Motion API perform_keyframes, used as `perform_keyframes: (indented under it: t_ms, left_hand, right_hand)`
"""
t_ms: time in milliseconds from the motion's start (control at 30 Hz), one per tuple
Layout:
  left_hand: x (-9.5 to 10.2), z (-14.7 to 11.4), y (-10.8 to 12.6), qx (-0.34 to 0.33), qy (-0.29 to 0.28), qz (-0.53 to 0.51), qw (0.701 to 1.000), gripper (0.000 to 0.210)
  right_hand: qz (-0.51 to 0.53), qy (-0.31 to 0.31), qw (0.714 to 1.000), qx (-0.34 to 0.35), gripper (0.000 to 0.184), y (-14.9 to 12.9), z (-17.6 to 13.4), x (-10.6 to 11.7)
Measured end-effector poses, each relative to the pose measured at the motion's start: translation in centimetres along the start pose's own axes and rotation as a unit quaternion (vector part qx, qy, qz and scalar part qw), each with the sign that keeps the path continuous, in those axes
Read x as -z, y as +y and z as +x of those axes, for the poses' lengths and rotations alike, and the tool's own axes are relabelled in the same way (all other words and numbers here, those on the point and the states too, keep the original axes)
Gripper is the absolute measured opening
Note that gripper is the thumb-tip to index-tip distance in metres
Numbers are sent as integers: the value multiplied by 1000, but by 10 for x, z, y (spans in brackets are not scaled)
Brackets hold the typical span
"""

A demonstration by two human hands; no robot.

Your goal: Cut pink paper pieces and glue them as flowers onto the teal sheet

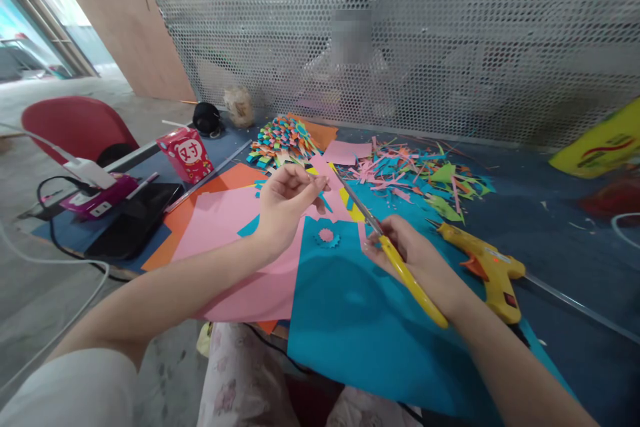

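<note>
My right hand is wrapped round scissors with yellow handles, seen edge-on. Their long metal blades point up and away, toward the fingertips of my left hand. My left hand has its thumb and fingers pinched together above the pink paper; whatever sits between the fingertips is too small to make out. Below the hands a small fringed blue paper ring with a pink centre lies on a blue sheet. Pink sheets lie to the left, with yellow and blue strips around my hands.
Several small colourful paper pieces are heaped at the back, beside loose paper strips. A yellow glue gun lies right of my right hand. At left are a red box, a black phone and a purple power strip. Perforated metal borders the table's back.
</note>
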State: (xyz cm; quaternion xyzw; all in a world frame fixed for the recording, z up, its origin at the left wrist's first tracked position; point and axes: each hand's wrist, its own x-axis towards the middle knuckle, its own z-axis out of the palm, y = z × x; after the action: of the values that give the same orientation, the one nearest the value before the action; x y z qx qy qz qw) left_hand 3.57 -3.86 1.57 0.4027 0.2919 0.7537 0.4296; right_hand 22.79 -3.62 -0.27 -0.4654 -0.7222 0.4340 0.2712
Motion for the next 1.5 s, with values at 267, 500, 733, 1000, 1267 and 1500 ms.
perform_keyframes:
  t_ms: [267, 500, 733, 1000, 1267, 1500]
  left_hand:
    - [-2, -5, 0, -1, -18, 50, 999, 37]
    - [-3, -5, 0, 2, -28, 53, 998, 39]
    - [-2, -5, -1, 7, -29, 47, 998, 38]
    - [-2, -5, 0, 16, -31, 48, 998, 39]
    - [-2, -5, -1, 15, -28, 50, 998, 41]
    - [-1, -5, -1, 22, -33, 45, 998, 41]
  right_hand:
    - [17, 12, 1000, 3, 41, -9, 0, -1]
    - [17, 11, 1000, -8, 41, -7, 0, -2]
    - [9, 5, 1000, -5, 41, -2, 0, -2]
    - [2, 7, 1000, 3, 38, 2, 0, -2]
    - [-18, 28, 999, 15, 43, -5, -2, -3]
    - [-34, 37, 999, -2, 48, -9, -1, -2]
